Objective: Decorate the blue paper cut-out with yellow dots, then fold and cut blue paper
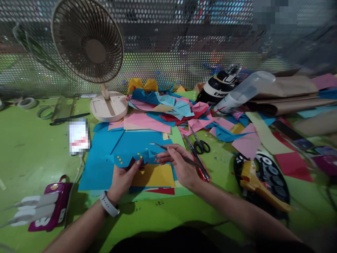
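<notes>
My left hand [127, 177] is closed on a piece of blue paper [129, 159], thumb on top. Several tiny yellow squares [119, 159] dot that paper. My right hand [181, 163] grips a slim pair of tweezers [160, 145], its pointed tip aimed left just above the blue piece. I cannot make out anything between the tips. Beneath both hands lie a large blue sheet [97, 172] and a yellow-orange sheet [155, 175]. A red-handled cutter [202, 168] rests right beside my right wrist, and black-handled scissors [201, 146] lie just beyond it.
A fan [94, 51] stands at the back left, with a phone [78, 136] and a purple power strip [51, 205] nearer. Crumpled coloured paper [171, 105] is heaped behind the sheets. Bottles [218, 86] lean at the back right; a yellow glue gun [263, 189] lies on a black tray.
</notes>
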Demonstrator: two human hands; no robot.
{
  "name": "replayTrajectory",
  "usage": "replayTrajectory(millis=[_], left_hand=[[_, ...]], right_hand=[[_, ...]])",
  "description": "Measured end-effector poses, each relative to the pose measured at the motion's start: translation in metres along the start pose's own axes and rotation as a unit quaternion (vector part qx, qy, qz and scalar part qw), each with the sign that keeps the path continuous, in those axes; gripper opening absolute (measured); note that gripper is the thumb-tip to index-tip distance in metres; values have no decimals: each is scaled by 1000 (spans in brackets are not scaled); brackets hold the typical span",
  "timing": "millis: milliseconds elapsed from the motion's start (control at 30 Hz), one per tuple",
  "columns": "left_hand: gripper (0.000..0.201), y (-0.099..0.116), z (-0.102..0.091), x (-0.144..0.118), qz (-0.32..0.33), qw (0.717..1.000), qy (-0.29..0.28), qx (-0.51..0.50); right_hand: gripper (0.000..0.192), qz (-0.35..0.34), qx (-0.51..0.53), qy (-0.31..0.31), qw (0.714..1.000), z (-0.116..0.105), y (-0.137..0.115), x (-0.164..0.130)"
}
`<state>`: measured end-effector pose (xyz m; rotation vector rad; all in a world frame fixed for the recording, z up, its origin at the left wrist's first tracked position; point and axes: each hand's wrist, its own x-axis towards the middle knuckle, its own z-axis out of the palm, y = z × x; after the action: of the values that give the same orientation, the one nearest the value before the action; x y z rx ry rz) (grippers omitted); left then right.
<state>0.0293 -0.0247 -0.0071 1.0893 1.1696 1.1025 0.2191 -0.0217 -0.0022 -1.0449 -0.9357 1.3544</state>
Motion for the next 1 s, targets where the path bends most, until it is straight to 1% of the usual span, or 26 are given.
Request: replayTrajectory(millis=[67, 133, 300, 333, 467, 533, 667, 767, 867, 1000], left_hand=[[22, 3, 1, -1, 7, 1000, -13, 9], [21, 5, 2, -3, 7, 1000, -24, 14], [19, 0, 3, -5, 0, 999, -46, -10], [19, -1, 3, -5, -3, 999, -51, -15], [21, -2, 2, -4, -7, 998, -63, -28], [23, 0, 2, -4, -12, 997, -70, -30], [25, 2, 2, -5, -25, 996, -80, -22], [26, 1, 0, -6, -28, 996, -84, -20], [28, 0, 0, -6, -26, 996, -85, -21], [25, 1, 1, -6, -31, 996, -84, -12]], right_hand=[[32, -26, -28, -1, 999, 0, -3, 1], [33, -42, -77, -19, 996, 1, -6, 2], [34, -11, -169, -85, 982, 4, -4, -1], [34, -15, -186, -94, 978, 4, -4, -1], [22, -88, -259, -126, 953, 3, -4, 3], [17, -101, -274, -121, 949, 3, -5, 5], [15, -107, -265, -92, 954, 2, -4, 7], [15, -123, -268, -98, 950, 1, 1, 6], [14, -156, -287, -108, 939, 1, 4, 4], [14, -194, -301, -113, 927, 2, 5, 2]])
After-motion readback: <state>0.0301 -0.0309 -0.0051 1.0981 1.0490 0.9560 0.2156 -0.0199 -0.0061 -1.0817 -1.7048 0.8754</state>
